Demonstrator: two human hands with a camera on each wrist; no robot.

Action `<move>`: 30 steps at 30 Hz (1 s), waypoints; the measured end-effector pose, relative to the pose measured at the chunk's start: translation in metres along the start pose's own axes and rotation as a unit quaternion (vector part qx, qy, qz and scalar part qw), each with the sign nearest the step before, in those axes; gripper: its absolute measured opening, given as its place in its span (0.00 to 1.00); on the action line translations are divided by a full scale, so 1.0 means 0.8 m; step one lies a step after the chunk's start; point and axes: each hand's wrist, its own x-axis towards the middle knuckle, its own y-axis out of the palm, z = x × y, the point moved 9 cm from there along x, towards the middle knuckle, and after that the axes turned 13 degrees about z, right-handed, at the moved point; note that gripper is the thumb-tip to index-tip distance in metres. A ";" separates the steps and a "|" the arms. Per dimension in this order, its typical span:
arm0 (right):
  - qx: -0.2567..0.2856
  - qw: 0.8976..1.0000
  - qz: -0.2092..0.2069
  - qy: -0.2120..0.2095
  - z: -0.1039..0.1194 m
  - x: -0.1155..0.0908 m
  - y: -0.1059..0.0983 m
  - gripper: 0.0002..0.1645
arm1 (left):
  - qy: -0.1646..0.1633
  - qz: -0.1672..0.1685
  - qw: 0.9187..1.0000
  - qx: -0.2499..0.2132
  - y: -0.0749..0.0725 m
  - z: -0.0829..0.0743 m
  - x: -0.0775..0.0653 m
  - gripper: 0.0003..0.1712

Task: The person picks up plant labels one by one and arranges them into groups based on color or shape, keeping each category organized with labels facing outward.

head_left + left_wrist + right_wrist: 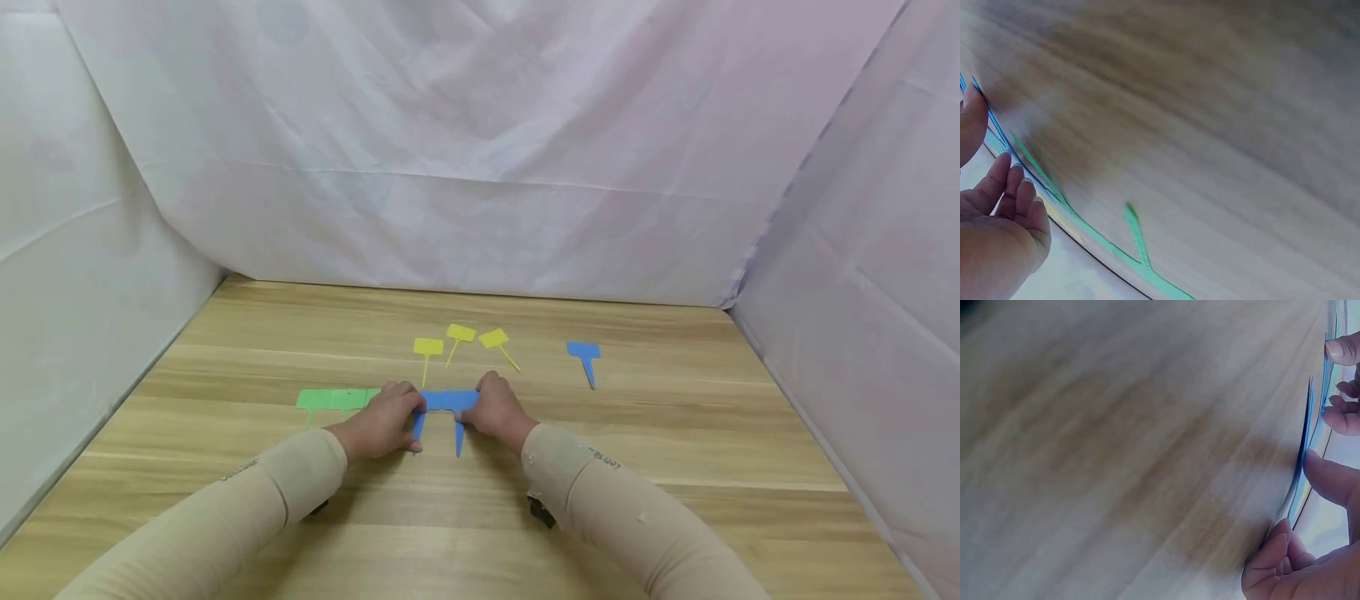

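Two T-shaped blue plant labels lie side by side on the wooden table, their heads meeting in one strip and their stems toward me. My left hand holds the left one, thumb by the stem and fingers at the head. In the left wrist view that thumb touches a blue stem. My right hand grips the right label at its outer end, with the thumb against it and the forefinger curled at the edge in the right wrist view. Green plant labels run leftward in line, partly hidden behind my left hand.
Three yellow plant labels lie scattered beyond my hands. A further blue plant label lies apart at the right. White cloth hangs behind the table and along both sides.
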 end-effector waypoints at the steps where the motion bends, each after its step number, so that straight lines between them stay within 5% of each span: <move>1: -0.003 1.000 -0.001 -0.001 0.000 0.000 0.000 0.27 | -0.001 0.001 1.000 0.000 0.000 0.000 0.000 0.24; 30: -0.048 0.998 0.022 0.023 -0.001 0.007 0.000 0.28 | -0.004 0.015 1.000 0.018 -0.002 -0.004 0.002 0.24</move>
